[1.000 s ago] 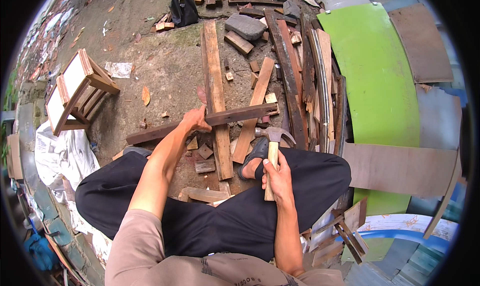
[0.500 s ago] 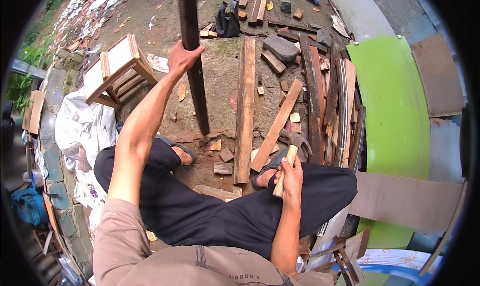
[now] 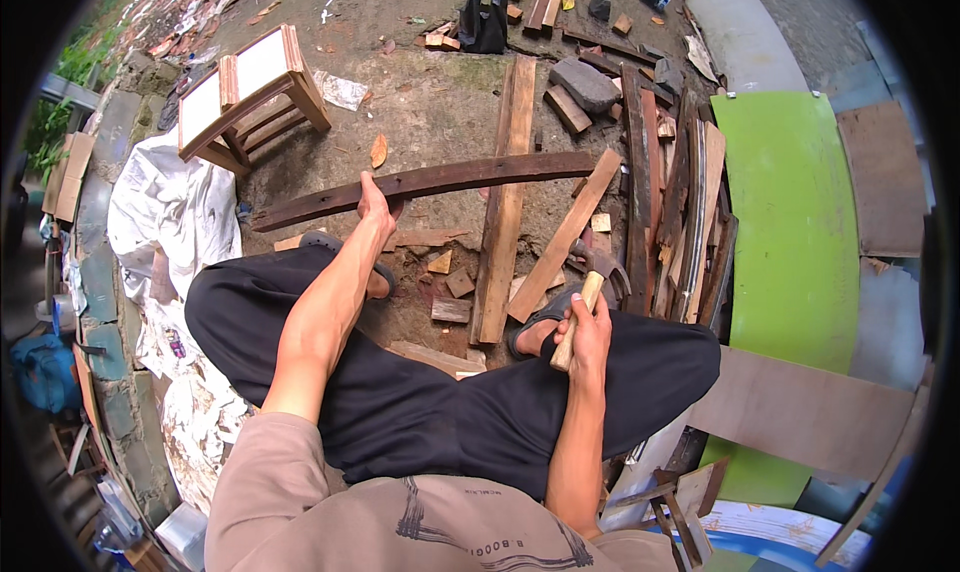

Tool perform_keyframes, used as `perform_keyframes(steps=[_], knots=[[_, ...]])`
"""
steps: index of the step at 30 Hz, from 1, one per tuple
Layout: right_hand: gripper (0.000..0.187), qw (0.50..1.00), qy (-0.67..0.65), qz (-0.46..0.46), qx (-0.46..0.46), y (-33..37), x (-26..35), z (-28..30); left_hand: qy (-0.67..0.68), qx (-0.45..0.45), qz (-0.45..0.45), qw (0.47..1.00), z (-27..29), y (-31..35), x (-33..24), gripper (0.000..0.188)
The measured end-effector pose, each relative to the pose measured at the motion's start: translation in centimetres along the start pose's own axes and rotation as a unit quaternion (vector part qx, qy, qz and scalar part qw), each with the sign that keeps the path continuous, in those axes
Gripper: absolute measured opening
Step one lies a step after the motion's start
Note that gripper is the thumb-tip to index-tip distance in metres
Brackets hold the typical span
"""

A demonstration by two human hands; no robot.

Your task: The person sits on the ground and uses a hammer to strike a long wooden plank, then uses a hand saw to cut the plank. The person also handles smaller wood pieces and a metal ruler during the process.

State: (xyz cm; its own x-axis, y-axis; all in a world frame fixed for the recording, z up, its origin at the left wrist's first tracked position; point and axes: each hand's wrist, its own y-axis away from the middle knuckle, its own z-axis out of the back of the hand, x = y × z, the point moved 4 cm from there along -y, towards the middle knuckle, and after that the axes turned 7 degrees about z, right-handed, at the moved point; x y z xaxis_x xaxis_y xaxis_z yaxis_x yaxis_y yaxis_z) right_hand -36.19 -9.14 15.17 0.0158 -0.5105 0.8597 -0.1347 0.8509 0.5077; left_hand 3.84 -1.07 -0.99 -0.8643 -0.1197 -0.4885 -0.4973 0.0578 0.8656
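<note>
Sits on the head as the left unit of a side-by-side fisheye pair. Faces steeply down and forward, upright and unmirrored. Looks over a brown shirt (image 3: 430,532) at bottom centre, nearest to the lens. Shows black trousers (image 3: 430,407) at close range across the lower middle. Places the left hand (image 3: 375,208) left of centre and the right hand (image 3: 589,338) right of centre, both at middle range. Extends over the ground (image 3: 420,102) to the upper edge, farthest off. Bows the edges of the green panel (image 3: 790,222) at right, by fisheye distortion. Fades to black at all four corners.
</note>
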Motion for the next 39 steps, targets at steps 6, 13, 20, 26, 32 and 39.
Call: perform_keyframes(steps=[6, 13, 20, 26, 32, 39], knots=[[0.032, 1.000, 0.012, -0.004, -0.010, -0.7, -0.6, 0.5, -0.085, 0.012, -0.002, 0.996, 0.3, 0.5, 2.0, 0.069], [0.030, 1.000, 0.008, -0.008, -0.011, -1.2, -0.8, 0.1, -0.206, 0.067, -0.015, 0.976, -0.5, 0.7, 1.7, 0.064], [0.026, 1.000, 0.000, -0.009, -0.001, -1.1, -0.8, -0.2, -0.167, 0.068, 0.079, 0.980, 0.0, -1.6, 6.5, 0.051], [0.024, 1.000, 0.020, -0.020, -0.006, -1.2, -1.3, -0.3, -0.163, 0.143, 0.157, 0.963, -0.4, -3.0, 10.4, 0.049], [0.025, 0.999, 0.037, -0.026, -0.005, -0.9, -0.8, -0.8, -0.192, 0.164, 0.215, 0.943, -0.9, -3.7, 12.8, 0.047], [0.026, 0.999, 0.032, -0.026, 0.001, -1.3, -1.2, -1.0, -0.483, 0.087, 0.132, 0.861, 1.4, -4.4, 10.3, 0.090]])
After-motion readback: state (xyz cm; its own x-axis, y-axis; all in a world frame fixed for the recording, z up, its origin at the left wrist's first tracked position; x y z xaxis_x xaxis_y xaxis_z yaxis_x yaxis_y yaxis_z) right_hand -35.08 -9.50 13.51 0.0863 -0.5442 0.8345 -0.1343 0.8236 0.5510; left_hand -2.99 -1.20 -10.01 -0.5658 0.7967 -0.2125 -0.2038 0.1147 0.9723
